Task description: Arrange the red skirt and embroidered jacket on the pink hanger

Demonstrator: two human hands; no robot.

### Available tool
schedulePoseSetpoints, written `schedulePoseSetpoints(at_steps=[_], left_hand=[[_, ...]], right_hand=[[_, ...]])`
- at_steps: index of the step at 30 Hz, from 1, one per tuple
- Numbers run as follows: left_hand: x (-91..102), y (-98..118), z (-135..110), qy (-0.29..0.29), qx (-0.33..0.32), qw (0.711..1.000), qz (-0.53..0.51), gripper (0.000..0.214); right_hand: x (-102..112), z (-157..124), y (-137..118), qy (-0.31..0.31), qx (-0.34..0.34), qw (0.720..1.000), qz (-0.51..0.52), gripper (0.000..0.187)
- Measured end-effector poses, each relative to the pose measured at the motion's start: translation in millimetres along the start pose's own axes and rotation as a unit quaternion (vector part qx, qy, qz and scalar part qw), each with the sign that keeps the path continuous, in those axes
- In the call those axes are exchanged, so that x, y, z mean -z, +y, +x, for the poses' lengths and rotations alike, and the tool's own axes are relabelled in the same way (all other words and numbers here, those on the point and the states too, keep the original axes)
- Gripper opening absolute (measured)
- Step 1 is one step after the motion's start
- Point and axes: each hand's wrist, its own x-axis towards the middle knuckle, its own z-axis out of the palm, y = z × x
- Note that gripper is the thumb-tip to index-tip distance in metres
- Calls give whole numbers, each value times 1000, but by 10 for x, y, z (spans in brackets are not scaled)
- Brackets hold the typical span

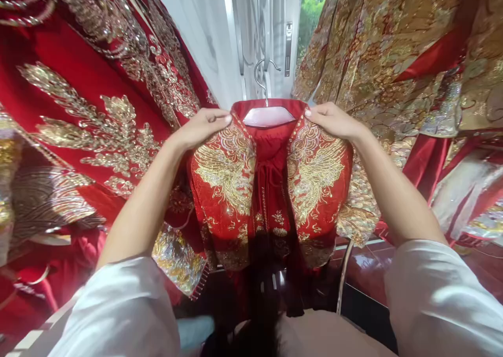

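Observation:
A red jacket (220, 210) with gold embroidery hangs in front of me on a hanger (267, 117), whose metal hook rises out of the collar. Its front is parted, and a darker red layer with a tie shows between the two halves. My left hand (205, 125) grips the jacket's shoulder beside the collar, thumb on top. On the opposite shoulder my right hand (329, 118) pinches the cloth close to the collar in the same way. The fingers behind the fabric are hidden on both sides.
Red garments with gold sequins (113, 116) crowd the left side. Gold sequined garments (377, 47) hang at the right. Behind the jacket stands a white door (288, 42) with a metal latch plate. Greenery (314, 0) shows past its edge.

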Motion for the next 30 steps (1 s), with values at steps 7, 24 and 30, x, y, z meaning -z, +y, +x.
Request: schedulePoseSetpoints(at_steps=[7, 24, 30], left_hand=[[-105, -222, -226, -34, 40, 997, 59, 39], [-1807, -349, -1786, 211, 16, 952, 221, 50], [-1609, 23, -1970, 243, 114, 955, 126, 18]], right_hand=[[2, -247, 4, -46, -63, 997, 20, 36], [-2061, -2016, 125, 284, -175, 900, -279, 53], [-1902, -2041, -211, 360, -146, 912, -131, 21]])
